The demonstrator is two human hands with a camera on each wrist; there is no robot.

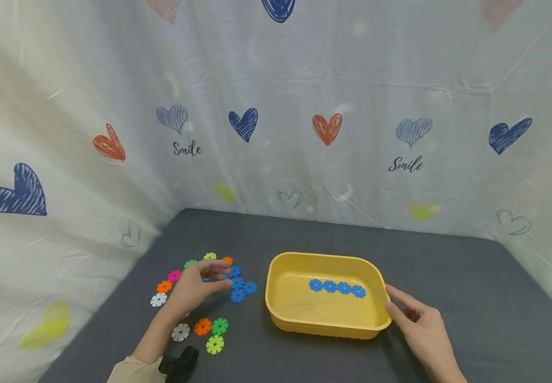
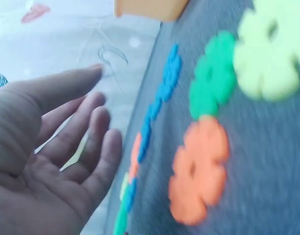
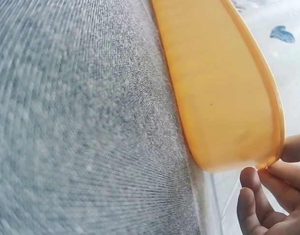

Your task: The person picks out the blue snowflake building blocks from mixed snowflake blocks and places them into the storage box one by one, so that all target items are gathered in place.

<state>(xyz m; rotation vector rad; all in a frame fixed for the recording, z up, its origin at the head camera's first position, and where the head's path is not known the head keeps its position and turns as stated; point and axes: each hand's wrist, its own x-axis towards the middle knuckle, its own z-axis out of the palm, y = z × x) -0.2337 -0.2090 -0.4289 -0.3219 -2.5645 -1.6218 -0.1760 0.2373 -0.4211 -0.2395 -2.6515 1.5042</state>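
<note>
My left hand (image 1: 198, 283) hovers over the left part of the table, its fingertips close beside several blue notched disc pieces (image 1: 237, 294). In the left wrist view the thumb and fingers (image 2: 91, 125) stand apart with nothing between them. On the right, my right hand (image 1: 424, 325) pinches the right rim of a yellow plastic basin (image 1: 314, 325), thumb on one side and fingers on the other, as the right wrist view also shows. Inside the basin lies a row of blue disc pieces (image 1: 337, 287), joined edge to edge.
Nearer the front left lie loose discs: a white one (image 1: 180, 332), an orange one (image 1: 202, 326), a green one (image 1: 219, 325) and a yellow-green one (image 1: 215, 344). More coloured discs (image 1: 164, 286) curve behind my left hand. A heart-printed curtain (image 1: 352, 181) borders the dark table.
</note>
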